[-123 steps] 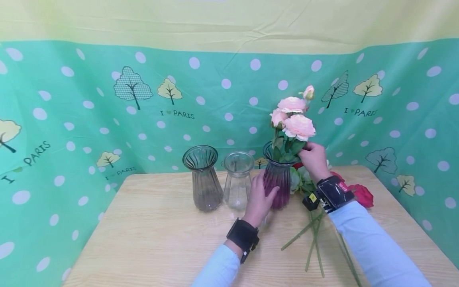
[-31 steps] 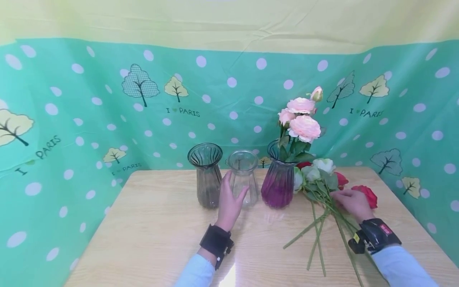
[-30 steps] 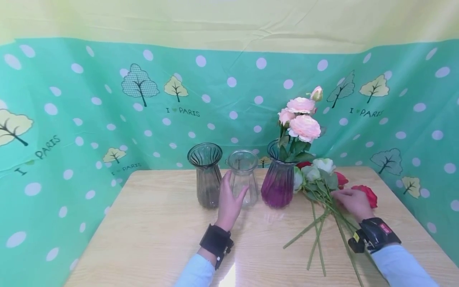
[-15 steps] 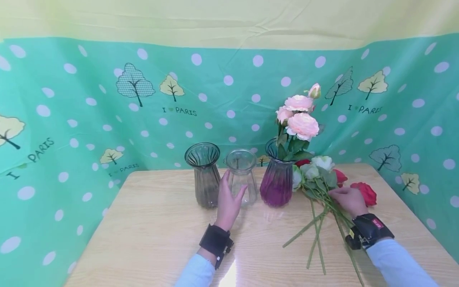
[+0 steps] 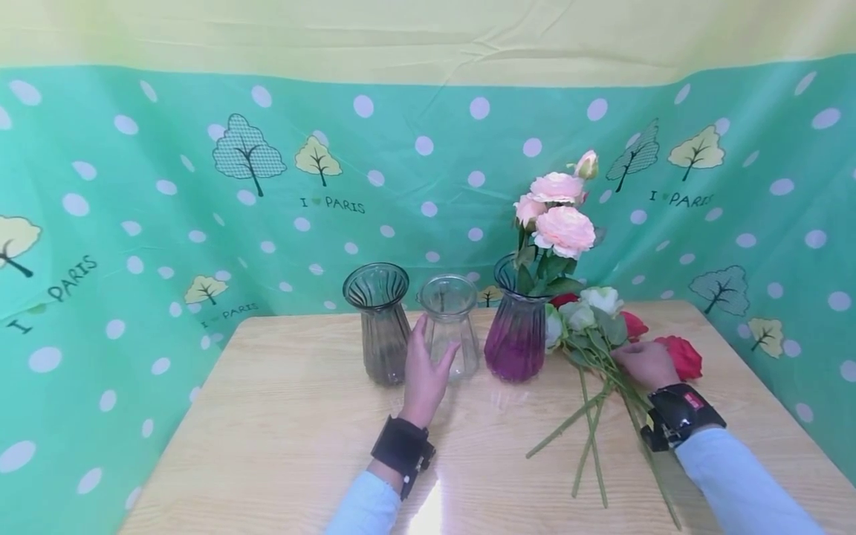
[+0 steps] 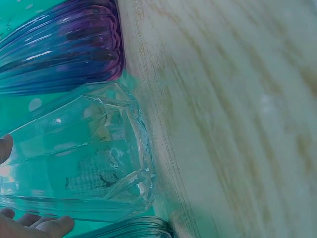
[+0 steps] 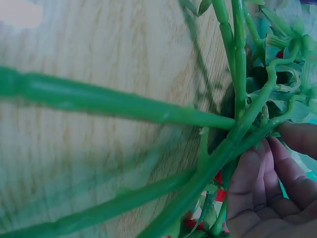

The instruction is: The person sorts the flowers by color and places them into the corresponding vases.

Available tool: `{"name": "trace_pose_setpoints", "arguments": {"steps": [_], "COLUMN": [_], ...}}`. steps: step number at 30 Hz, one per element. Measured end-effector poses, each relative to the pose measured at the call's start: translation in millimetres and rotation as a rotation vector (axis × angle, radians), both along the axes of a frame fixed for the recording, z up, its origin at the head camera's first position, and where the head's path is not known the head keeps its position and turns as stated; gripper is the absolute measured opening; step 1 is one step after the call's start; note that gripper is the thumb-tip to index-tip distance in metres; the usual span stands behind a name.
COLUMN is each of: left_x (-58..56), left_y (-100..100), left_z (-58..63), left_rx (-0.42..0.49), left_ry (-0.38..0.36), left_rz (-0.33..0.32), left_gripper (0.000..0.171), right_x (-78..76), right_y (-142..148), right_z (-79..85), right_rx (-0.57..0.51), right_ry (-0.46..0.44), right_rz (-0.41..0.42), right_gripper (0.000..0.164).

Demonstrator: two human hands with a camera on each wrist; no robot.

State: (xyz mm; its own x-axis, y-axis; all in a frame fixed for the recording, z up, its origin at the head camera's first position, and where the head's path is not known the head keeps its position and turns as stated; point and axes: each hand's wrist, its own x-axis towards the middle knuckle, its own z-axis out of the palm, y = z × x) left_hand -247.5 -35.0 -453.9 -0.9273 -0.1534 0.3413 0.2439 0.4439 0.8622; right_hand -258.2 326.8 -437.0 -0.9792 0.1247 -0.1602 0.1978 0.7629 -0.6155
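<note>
My left hand [image 5: 426, 375] is at the clear glass vase [image 5: 452, 343], thumb on one side and fingers on the other; the left wrist view shows thumb and fingertips at the wall of this clear vase [image 6: 74, 153]. At the right, my right hand [image 5: 646, 364] pinches a green flower stem among the crossed stems [image 5: 598, 416]. In the right wrist view, thumb and fingers of the hand [image 7: 267, 193] meet at that stem [image 7: 277, 119]. White roses [image 5: 595, 306] and red roses [image 5: 681, 357] lie at the stems' far ends.
A purple glass vase [image 5: 515, 345] with pink flowers [image 5: 563, 229] stands right of the clear vase. To its left is a grey glass vase [image 5: 384, 342]. All stand near the back of the wooden table [image 5: 287, 446], before a green patterned cloth [image 5: 394, 178].
Since the earliest frame, my left hand has moved from the purple vase to the clear one. My right hand has left the pink flowers for the lying stems; lately its wrist shifts slightly left.
</note>
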Motion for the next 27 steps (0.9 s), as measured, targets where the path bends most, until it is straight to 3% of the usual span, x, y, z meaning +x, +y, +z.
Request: {"name": "trace_pose_setpoints", "arguments": {"steps": [16,19,27], "left_x": [-1.4,-1.9,-1.5], "left_y": [-1,-1,0], "left_z": [0.0,-1.3,-0.7], "left_rx": [0.001,0.003,0.002], "left_ry": [0.013,0.008,0.008], "left_rz": [0.009,0.009,0.009], "left_gripper": [0.076,0.076,0.077], "right_x": [7.4,6.9,8.7], "right_y": [-15,-18,-18], "right_z": [9.7,7.0,5.4], "right_rx": [-0.013,-0.030,0.007], "right_ry": [0.036,0.040,0.134], "right_rz": [0.042,0.016,-0.009], "right_gripper": [0.048,0.046,0.041]}}
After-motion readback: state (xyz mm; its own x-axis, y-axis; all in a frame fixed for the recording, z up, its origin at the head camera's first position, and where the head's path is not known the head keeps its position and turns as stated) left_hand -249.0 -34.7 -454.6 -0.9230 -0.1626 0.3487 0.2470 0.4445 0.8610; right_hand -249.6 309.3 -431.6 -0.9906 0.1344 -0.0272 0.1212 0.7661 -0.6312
